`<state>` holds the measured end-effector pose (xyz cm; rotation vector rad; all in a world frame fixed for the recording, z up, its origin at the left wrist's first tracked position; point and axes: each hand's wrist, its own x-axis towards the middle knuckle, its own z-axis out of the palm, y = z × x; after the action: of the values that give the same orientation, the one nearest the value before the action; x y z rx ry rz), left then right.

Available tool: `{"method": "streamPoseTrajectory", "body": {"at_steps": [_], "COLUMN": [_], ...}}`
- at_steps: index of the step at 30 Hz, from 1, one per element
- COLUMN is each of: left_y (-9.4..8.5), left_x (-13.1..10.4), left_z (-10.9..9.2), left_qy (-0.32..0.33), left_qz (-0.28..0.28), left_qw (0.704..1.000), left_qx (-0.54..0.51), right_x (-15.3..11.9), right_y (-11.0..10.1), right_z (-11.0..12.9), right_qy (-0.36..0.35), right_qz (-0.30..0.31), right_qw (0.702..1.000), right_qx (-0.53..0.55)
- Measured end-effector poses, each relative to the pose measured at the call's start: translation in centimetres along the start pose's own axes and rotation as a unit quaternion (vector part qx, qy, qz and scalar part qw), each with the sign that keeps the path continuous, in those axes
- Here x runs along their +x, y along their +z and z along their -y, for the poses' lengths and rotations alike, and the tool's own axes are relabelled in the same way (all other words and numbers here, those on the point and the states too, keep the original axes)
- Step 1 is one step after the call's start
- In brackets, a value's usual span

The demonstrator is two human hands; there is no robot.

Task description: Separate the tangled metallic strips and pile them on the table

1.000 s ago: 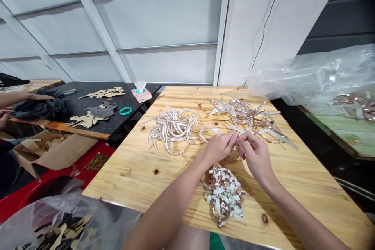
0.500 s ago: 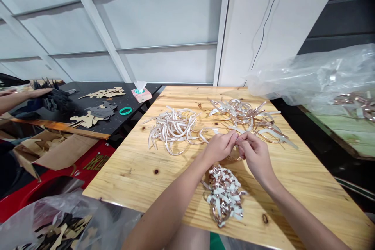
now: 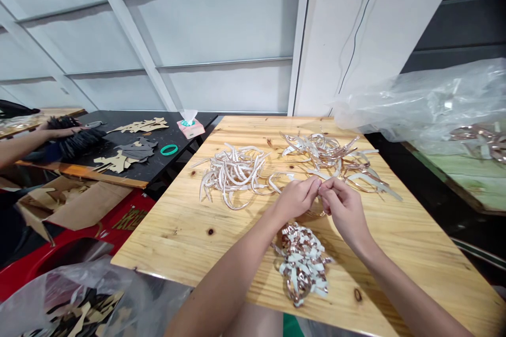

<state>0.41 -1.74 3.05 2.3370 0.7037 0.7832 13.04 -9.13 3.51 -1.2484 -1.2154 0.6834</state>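
My left hand (image 3: 298, 197) and my right hand (image 3: 342, 202) meet above the wooden table, thumbs and fingertips pinched together. Between them they grip a thin rose-gold strip (image 3: 315, 214), mostly hidden by the fingers; part of its curve shows just beneath. Closer to me, below the hands, lies a heap of short, shiny rose-gold and white pieces (image 3: 303, 260). Beyond my left hand is a tangled pile of curved white strips with rose-gold edges (image 3: 235, 168). A looser pile of rose-gold and white strips (image 3: 322, 147) lies past my right hand.
On the black table (image 3: 158, 166) at left are beige and grey cut pieces (image 3: 136, 150), a green ring (image 3: 169, 149) and a tissue box (image 3: 191, 127). A co-worker's hands hold dark bundles (image 3: 81, 142) there. Clear plastic bags (image 3: 419, 100) stand at right; another holds scraps at lower left.
My hands stay pinched together in nearly the same place. At the left, the co-worker's hands have shifted rightward, and the dark pieces now show as two bundles.
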Motion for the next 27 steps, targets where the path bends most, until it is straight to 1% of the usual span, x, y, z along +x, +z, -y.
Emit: {"method": "streamPoseTrajectory", "body": {"at_steps": [16, 22, 27], "left_y": [-0.09, -0.2, -0.18], "left_x": [0.07, 0.08, 0.06], "left_z": [0.02, -0.08, -0.11], "left_qy": [0.006, -0.006, 0.007], "left_qz": [0.003, 0.012, 0.002], "left_qw": [1.0, 1.0, 1.0], "left_qx": [-0.013, -0.009, -0.018], "right_x": [-0.13, -0.15, -0.13], "right_y": [0.04, 0.03, 0.02], "right_z": [0.36, 0.37, 0.33], "right_qy": [-0.005, -0.001, -0.002], "right_qz": [0.003, 0.001, 0.003], "right_qw": [1.0, 1.0, 1.0], "right_qx": [-0.001, -0.005, -0.009]}}
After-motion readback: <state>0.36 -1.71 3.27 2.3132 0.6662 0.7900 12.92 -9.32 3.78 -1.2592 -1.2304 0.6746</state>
